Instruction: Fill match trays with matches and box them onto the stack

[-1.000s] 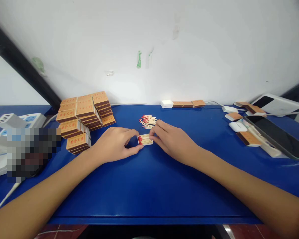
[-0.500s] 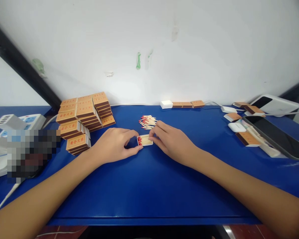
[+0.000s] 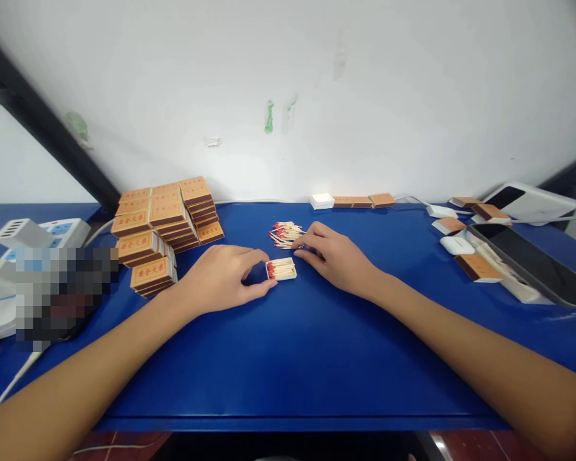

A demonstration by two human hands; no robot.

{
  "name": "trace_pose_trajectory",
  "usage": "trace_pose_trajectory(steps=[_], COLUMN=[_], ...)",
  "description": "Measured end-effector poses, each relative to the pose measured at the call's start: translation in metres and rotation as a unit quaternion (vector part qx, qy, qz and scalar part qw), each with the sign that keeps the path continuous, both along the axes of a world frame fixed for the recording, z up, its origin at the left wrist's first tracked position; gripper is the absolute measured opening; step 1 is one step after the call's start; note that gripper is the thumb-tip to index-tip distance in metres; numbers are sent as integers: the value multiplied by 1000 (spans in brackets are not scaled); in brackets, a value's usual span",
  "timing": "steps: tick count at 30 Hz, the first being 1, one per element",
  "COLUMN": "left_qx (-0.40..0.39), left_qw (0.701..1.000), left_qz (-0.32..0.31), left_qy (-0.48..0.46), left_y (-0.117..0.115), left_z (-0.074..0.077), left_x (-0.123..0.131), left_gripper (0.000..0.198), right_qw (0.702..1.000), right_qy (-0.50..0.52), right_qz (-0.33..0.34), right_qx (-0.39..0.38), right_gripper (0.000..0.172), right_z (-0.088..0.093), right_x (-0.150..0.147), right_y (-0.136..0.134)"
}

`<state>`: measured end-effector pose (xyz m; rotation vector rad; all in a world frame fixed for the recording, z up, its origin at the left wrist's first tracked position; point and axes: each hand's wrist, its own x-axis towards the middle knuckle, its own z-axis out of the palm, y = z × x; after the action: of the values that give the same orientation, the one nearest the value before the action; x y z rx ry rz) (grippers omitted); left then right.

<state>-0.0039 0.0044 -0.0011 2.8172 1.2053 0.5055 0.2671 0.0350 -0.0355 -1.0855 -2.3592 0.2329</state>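
On the blue table lies a small white matchbox tray [image 3: 292,269] holding red-headed matches [image 3: 281,267], heads toward the left. My left hand [image 3: 226,276] grips the tray's left end between thumb and forefinger. Just behind the tray is a loose pile of matches [image 3: 283,234] with red heads. My right hand [image 3: 338,257] is at the pile's right edge, its thumb and forefinger slightly apart; no match shows plainly between them.
Stacked orange matchboxes [image 3: 166,214] stand at the left, beside a white power strip [image 3: 70,234]. Along the wall are a white box [image 3: 321,201] and a few matchboxes [image 3: 360,201]. At the right lie a phone [image 3: 537,262], an earphone case [image 3: 457,245] and more matchboxes [image 3: 479,268].
My right hand has moved from the tray's right end back and to the right, reaching the loose matches. The left hand keeps its hold on the tray.
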Motion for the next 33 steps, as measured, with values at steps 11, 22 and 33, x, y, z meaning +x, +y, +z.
trace_pose_trajectory(steps=[11,22,33], left_qx=[2,-5,0], left_qw=[1000,1000,1000], left_qz=[-11,-21,-18], left_qy=[3,1,0], left_y=[-2,-3,-1], left_z=[-1,-2,-2], left_x=[0,2,1], left_gripper=[31,30,30], right_qw=[999,999,999], right_qy=[24,12,17], right_qz=[44,-21,-24], right_qx=[-9,-26,-29], right_gripper=[16,11,11], right_z=[2,0,-2], right_x=[-7,-17,-18], right_y=[2,9,11])
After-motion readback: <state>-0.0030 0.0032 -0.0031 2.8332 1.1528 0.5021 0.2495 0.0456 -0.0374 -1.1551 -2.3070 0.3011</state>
